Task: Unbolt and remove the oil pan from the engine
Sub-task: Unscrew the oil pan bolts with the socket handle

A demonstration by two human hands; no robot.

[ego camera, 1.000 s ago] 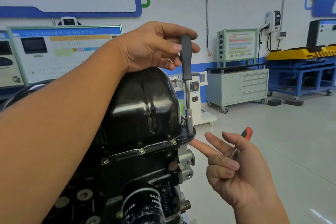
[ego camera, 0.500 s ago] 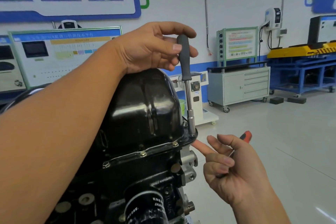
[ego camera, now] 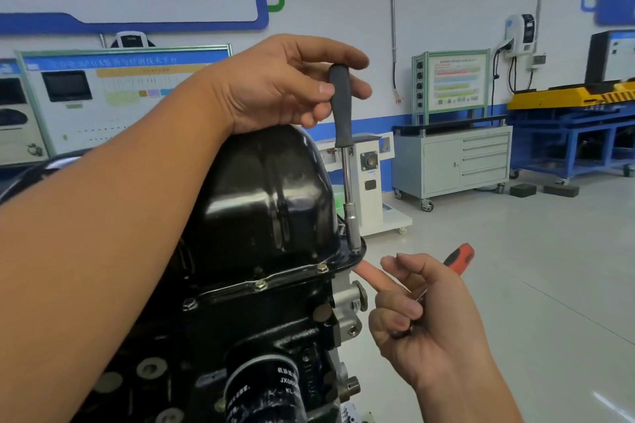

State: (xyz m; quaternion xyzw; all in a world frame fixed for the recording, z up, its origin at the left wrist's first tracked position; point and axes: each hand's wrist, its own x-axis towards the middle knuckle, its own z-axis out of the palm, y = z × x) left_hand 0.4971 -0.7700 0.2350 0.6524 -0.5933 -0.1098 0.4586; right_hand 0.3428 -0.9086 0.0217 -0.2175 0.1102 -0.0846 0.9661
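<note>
My left hand (ego camera: pixel 275 86) keeps twirling the nut driver (ego camera: pixel 345 148) on the pan's (ego camera: pixel 268 196) corner bolt while my right hand (ego camera: pixel 426 316), gripping a screwdriver (ego camera: pixel 458 257), has crept beneath, bolt nearly out.

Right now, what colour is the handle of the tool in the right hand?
Red and black handle, seen in the head view.

Right of the engine (ego camera: pixel 275 336) the floor (ego camera: pixel 515 285) lies open; a hand (ego camera: pixel 426 316) and upright socket driver (ego camera: pixel 345 148) crowd the pan's (ego camera: pixel 268 189) right corner.
</note>
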